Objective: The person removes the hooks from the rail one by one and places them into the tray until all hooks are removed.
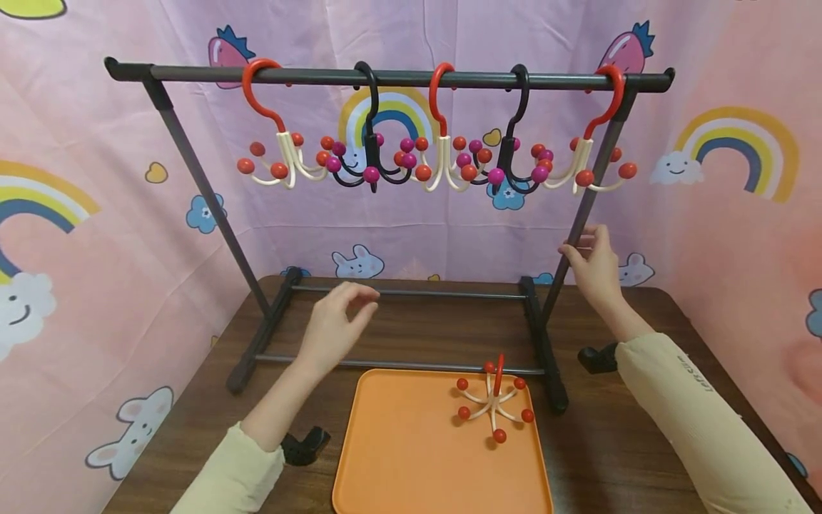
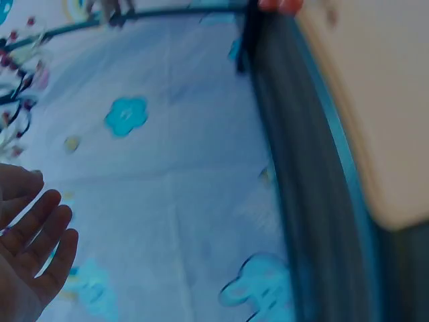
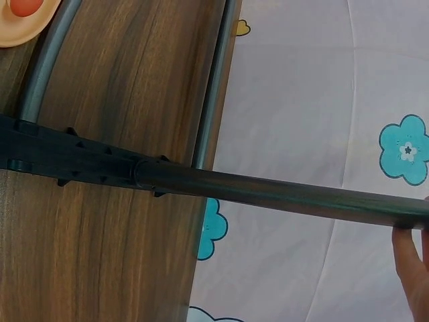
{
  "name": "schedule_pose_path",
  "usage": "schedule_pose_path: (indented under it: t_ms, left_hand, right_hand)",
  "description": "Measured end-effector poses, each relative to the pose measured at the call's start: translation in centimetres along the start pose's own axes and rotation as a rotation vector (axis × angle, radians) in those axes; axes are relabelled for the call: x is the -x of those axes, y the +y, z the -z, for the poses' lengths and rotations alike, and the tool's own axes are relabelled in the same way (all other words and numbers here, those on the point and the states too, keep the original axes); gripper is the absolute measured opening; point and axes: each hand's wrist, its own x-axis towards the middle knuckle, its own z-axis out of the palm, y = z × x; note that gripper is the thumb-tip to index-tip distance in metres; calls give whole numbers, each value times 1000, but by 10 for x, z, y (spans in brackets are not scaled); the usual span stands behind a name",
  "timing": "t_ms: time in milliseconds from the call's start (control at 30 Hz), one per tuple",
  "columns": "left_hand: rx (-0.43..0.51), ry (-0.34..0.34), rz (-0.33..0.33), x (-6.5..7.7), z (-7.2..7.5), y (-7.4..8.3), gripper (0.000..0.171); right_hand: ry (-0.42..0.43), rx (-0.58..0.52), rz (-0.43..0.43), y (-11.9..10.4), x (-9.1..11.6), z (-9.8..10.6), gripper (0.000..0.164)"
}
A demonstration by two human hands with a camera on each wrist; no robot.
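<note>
A dark clothes rack [image 1: 411,77] stands on the table, its top bar carrying several hooked hangers with ball-tipped arms, red-and-cream ones [image 1: 444,153] alternating with black ones [image 1: 372,146]. My right hand [image 1: 597,271] holds the rack's right post [image 1: 581,214] partway up. In the right wrist view its fingertips [image 3: 404,245] meet that post. Inside the rack's frame, my left hand [image 1: 337,325] hovers with loosely bent fingers and nothing in it; its spread fingers [image 2: 50,235] also show in the left wrist view. Another red-and-cream hanger [image 1: 493,401] lies on the orange tray [image 1: 424,450].
Black elbow-shaped pieces lie on the brown table: one [image 1: 305,446] near my left sleeve, another [image 1: 597,358] by my right sleeve. The rack's feet [image 1: 546,350] flank the tray's far end. A patterned curtain [image 1: 411,250] encloses the back and sides.
</note>
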Motion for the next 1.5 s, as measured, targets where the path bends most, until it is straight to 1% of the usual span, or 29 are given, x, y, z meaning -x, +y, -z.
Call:
schedule_pose_path:
  t_ms: [100,167,300,433,533,633,733,833,933,1000,1067,1167,1267,1400,1500]
  left_hand:
    - [-40,92,-15,-14,22,-4,13]
    - [-51,143,-16,-24,36,-4,13]
    - [-65,212,10,-40,61,0,16]
    - [-64,277,38,-56,84,7,19]
    - [-51,359,15,-70,101,16,19]
    - [-43,437,14,-85,117,24,20]
    - [-40,491,46,-101,130,25,20]
    - [-29,520,111,-116,140,23,22]
    - [46,509,203,-130,149,19,26]
    - [131,469,281,-138,153,17,31]
    - [196,418,351,-144,156,14,36]
    - [257,358,428,-151,158,10,41]
    - [294,348,474,-158,158,7,43]
    - [348,370,504,-166,159,8,41]
    - [338,389,509,-172,159,9,34]
  right_hand:
    - [0,-3,1,-1,1,0,37]
    - [0,-4,2,-2,1,0,36]
    - [3,1,1,-3,0,0,36]
    - [4,7,-9,-3,0,-1,36]
    - [-3,11,-15,-4,-1,-1,36]
    - [-13,9,-18,-5,-2,-2,36]
    - [-26,8,-27,-5,-2,-2,35]
    - [-35,13,-35,-5,-2,-1,35]
    - [-37,15,-38,-6,-1,0,35]
    - [-31,17,-35,-6,-1,0,35]
    - [-28,22,-32,-6,-1,1,34]
    - [-27,33,-33,-5,-1,1,35]
    - [-32,38,-35,-3,-1,1,35]
    - [-34,34,-23,-2,0,0,35]
    - [-34,31,-21,-2,0,0,35]
